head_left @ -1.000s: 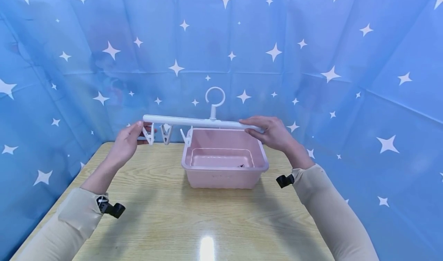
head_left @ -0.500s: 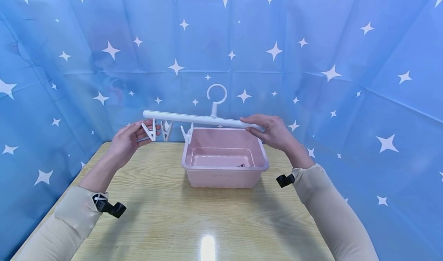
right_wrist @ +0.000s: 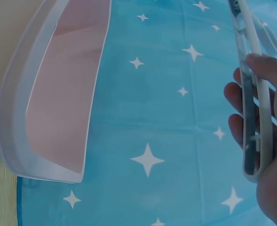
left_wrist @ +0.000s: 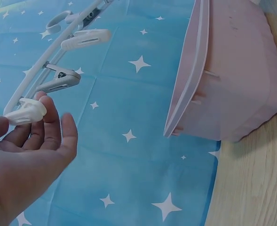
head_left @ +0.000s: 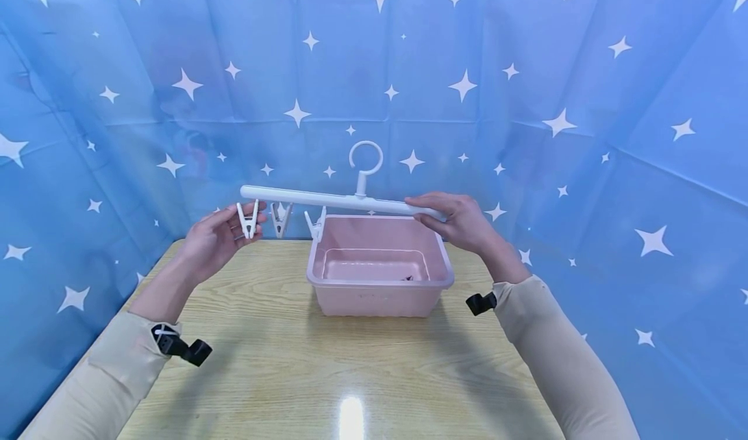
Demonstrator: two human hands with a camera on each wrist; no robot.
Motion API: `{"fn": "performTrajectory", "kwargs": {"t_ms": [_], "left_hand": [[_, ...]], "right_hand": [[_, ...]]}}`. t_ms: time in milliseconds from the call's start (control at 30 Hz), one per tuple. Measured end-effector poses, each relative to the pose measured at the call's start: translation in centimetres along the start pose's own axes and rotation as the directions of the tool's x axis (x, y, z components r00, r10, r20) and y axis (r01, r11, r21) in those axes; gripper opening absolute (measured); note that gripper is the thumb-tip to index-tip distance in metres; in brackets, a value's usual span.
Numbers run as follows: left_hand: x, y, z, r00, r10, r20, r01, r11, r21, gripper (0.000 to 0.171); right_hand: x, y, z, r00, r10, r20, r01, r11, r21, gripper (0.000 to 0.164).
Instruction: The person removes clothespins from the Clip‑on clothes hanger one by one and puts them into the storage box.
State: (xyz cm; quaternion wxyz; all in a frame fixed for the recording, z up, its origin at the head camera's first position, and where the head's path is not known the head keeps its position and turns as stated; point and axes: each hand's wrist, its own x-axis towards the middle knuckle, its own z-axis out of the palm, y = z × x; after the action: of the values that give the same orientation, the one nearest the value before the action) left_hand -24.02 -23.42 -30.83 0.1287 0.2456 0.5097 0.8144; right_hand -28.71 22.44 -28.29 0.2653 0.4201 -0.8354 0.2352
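A white hanger [head_left: 327,200] with a round hook is held up level with the back rim of a pink basin. My right hand [head_left: 452,219] grips its right end, thumb on the near side and fingers behind. White clips hang from its left half. The leftmost clip [head_left: 248,219] is between the thumb and fingers of my left hand [head_left: 210,242]; in the left wrist view the thumb tip touches one end and the index fingertip lies against the other side. A grey-looking clip [left_wrist: 60,80] hangs beside it, then another white clip [left_wrist: 86,38].
Below the hanger the pink basin [head_left: 374,300] stands on a wooden table [head_left: 280,375]; a small dark thing [head_left: 408,278] shows inside it. A blue curtain with white stars [head_left: 374,70] closes off the back and sides.
The hanger's left end has risen slightly, so the bar slopes down to the right. My left fingers have spread from their tighter hold, and the leftmost clip has turned more upright.
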Motion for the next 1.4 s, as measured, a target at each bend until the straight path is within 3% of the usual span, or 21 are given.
{"fn": "performTrajectory", "kwargs": {"t_ms": [200, 367, 533, 867, 1033, 1167, 1300, 1400], "left_hand": [[0.1, -0.1, 0.0, 0.999, -0.015, 0.052, 0.018, 0.998, -0.052, 0.045], [0.2, -0.3, 0.1, 0.998, 0.020, 0.064, -0.014, 0.996, -0.084, 0.043], [0.2, -0.4, 0.5, 0.998, 0.055, 0.038, -0.054, 0.998, -0.020, 0.040], [0.1, -0.7, 1.2, 0.986, 0.122, -0.114, -0.101, 0.979, 0.175, 0.034], [0.0, -0.9, 1.6, 0.968, 0.157, -0.198, -0.102, 0.960, 0.261, 0.044], [0.0, -1.0, 2.0, 0.945, 0.205, -0.253, -0.124, 0.945, 0.303, 0.035], [0.2, -1.1, 2.3, 0.911, 0.267, -0.315, -0.138, 0.916, 0.377, 0.017], [0.3, -1.1, 2.6, 0.876, 0.309, -0.371, -0.104, 0.871, 0.481, 0.011]], "right_hand": [[-0.1, 0.1, 0.0, 1.000, 0.004, 0.002, -0.004, 1.000, -0.005, 0.035], [-0.1, 0.2, 0.0, 1.000, 0.006, -0.009, -0.006, 1.000, 0.007, 0.035], [0.0, 0.3, 0.0, 1.000, 0.006, -0.014, -0.005, 1.000, 0.024, 0.035], [-0.1, 0.3, 0.2, 1.000, -0.004, -0.030, 0.006, 0.999, 0.038, 0.035], [-0.1, 0.2, 0.3, 0.999, -0.017, -0.047, 0.019, 0.998, 0.059, 0.036], [-0.1, 0.1, 0.4, 0.998, -0.030, -0.051, 0.033, 0.997, 0.063, 0.036], [0.0, 0.1, 0.4, 0.997, -0.048, -0.060, 0.052, 0.997, 0.062, 0.036], [0.0, 0.0, 0.4, 0.996, -0.061, -0.071, 0.066, 0.996, 0.061, 0.036]]}}
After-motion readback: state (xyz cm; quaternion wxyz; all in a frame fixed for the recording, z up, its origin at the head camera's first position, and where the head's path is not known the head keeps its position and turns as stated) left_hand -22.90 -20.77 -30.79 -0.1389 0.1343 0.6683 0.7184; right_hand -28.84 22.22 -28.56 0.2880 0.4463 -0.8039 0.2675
